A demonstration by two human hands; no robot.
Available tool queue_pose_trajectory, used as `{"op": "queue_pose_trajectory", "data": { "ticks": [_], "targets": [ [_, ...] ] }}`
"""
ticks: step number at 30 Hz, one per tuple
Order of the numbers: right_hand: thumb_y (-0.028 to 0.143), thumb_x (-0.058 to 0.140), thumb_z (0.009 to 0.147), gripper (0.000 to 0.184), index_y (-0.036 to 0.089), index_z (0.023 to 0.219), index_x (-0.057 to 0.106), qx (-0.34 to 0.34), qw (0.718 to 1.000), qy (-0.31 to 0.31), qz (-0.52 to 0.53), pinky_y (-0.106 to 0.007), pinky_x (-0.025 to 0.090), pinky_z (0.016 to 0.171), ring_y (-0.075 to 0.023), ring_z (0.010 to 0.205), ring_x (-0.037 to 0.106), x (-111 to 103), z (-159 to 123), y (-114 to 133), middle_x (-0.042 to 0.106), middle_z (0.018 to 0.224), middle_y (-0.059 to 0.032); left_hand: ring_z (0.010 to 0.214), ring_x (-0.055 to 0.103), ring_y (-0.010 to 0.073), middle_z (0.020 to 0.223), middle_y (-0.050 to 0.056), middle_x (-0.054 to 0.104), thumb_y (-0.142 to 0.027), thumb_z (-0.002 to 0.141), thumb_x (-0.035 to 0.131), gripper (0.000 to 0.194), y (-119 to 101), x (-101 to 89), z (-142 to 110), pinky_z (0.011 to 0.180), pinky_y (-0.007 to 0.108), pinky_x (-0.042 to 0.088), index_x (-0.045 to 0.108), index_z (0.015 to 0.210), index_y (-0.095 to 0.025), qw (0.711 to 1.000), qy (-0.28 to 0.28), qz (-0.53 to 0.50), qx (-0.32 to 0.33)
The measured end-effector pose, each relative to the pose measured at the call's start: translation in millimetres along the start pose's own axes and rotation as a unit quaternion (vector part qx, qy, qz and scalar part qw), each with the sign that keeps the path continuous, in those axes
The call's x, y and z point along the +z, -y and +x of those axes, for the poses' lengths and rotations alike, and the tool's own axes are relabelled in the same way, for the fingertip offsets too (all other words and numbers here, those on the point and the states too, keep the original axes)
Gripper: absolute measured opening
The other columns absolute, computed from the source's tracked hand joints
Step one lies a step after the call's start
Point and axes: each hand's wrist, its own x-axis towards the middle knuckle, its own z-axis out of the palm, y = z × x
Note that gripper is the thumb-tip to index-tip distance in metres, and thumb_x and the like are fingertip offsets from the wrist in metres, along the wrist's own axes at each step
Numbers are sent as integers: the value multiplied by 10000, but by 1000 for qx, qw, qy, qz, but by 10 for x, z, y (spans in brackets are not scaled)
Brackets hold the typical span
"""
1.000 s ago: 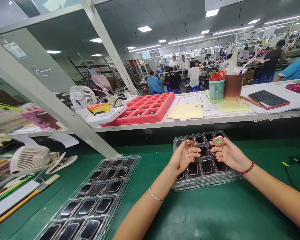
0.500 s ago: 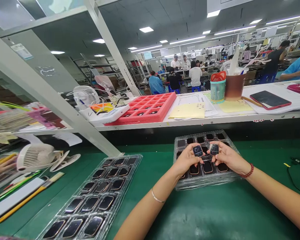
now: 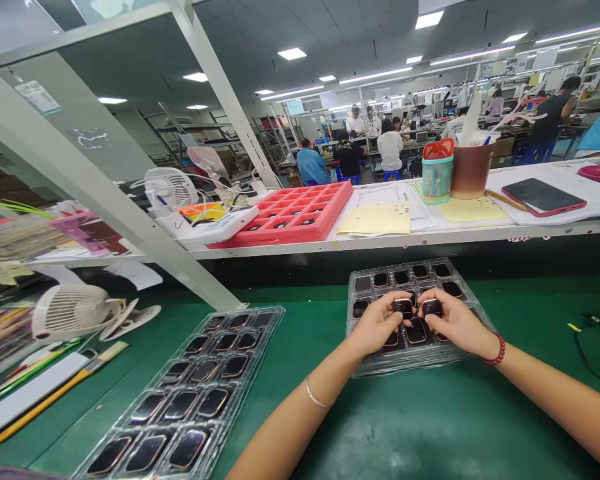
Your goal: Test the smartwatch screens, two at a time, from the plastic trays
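My left hand (image 3: 380, 323) is closed on a square smartwatch body (image 3: 403, 307) with a dark screen and a gold-coloured rim. Another such watch body (image 3: 432, 308) is gripped between the thumb and fingers of my right hand (image 3: 457, 323). Both are held side by side, a little apart, over a clear plastic tray (image 3: 380, 368). Several similar watch bodies sit in this tray's pockets, partly hidden by my hands. To the left lies a second clear tray (image 3: 240, 403), also holding rows of dark-screened watch bodies.
On the shelf ahead are a red foam tray (image 3: 325, 223), a teal cup (image 3: 437, 180), a brown cup (image 3: 470, 175) and a phone (image 3: 543, 196). A brush (image 3: 65, 388) and a white fan (image 3: 70, 313) lie at left. Another person's hand (image 3: 3, 328) is at the far left edge.
Both hands have lowered slightly, and the two watch bodies have tilted, so their faces look flatter from here. The lit display marks seen before are fainter. The trays have not moved.
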Motion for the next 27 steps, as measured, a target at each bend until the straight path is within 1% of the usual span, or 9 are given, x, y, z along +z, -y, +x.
{"op": "queue_pose_trajectory", "data": {
  "ticks": [8, 13, 14, 17, 19, 21, 24, 27],
  "targets": [
    [92, 480, 780, 286, 215, 1038, 495, -21, 999, -6, -38, -248, 464, 590, -139, 708, 559, 0, -9, -43, 588, 867, -11, 739, 640, 139, 994, 81, 644, -124, 761, 523, 442, -32, 17, -3, 577, 209, 430, 472, 1197, -175, 1000, -1, 0, -7],
    [84, 499, 757, 309, 211, 1039, 496, -38, 998, -12, -47, -266, 469, 646, -155, 757, 577, 0, -11, -46, 604, 882, -16, 756, 634, 131, 961, 66, 649, -77, 715, 549, 460, -53, 32, -2, 697, 251, 475, 487, 1163, -160, 1000, -10, -17, 0],
    [86, 501, 755, 308, 210, 1037, 497, -38, 998, -14, -45, -267, 470, 644, -155, 753, 579, 1, -11, -43, 606, 882, -17, 760, 634, 132, 957, 66, 650, -77, 713, 552, 461, -48, 30, -2, 696, 251, 476, 488, 1161, -159, 1000, -9, -18, 1],
    [102, 501, 755, 275, 207, 1008, 518, -37, 998, -28, -45, -271, 472, 640, -159, 752, 583, 0, -11, -35, 610, 865, -18, 721, 637, 129, 967, 76, 649, -110, 746, 531, 433, -27, 16, 2, 590, 213, 446, 485, 1173, -160, 1000, -1, -5, -7],
    [110, 505, 750, 266, 207, 997, 532, -37, 998, -33, -45, -275, 474, 646, -165, 762, 585, -1, -11, -33, 612, 857, -18, 699, 634, 122, 971, 80, 648, -118, 757, 517, 416, -21, 11, 4, 552, 199, 426, 488, 1170, -158, 1000, -1, 1, -8],
    [107, 510, 739, 281, 209, 1000, 536, -39, 998, -31, -42, -280, 477, 653, -169, 773, 587, -1, -10, -31, 613, 860, -20, 708, 630, 120, 968, 76, 648, -98, 741, 521, 415, -29, 16, 3, 580, 208, 443, 499, 1152, -154, 1000, -5, -5, -4],
    [96, 509, 728, 301, 216, 1002, 538, -39, 998, -29, -37, -287, 481, 661, -177, 789, 589, 0, -8, -32, 615, 869, -22, 737, 628, 125, 950, 63, 652, -57, 698, 534, 432, -51, 31, -1, 678, 249, 479, 518, 1119, -153, 1000, -5, -20, 1],
    [99, 513, 726, 299, 220, 998, 542, -38, 998, -32, -35, -293, 482, 662, -183, 795, 589, 1, -8, -36, 615, 865, -22, 747, 631, 130, 944, 59, 653, -40, 679, 539, 446, -60, 40, -4, 748, 286, 487, 526, 1110, -154, 1000, -3, -25, -1]
  ]
}}
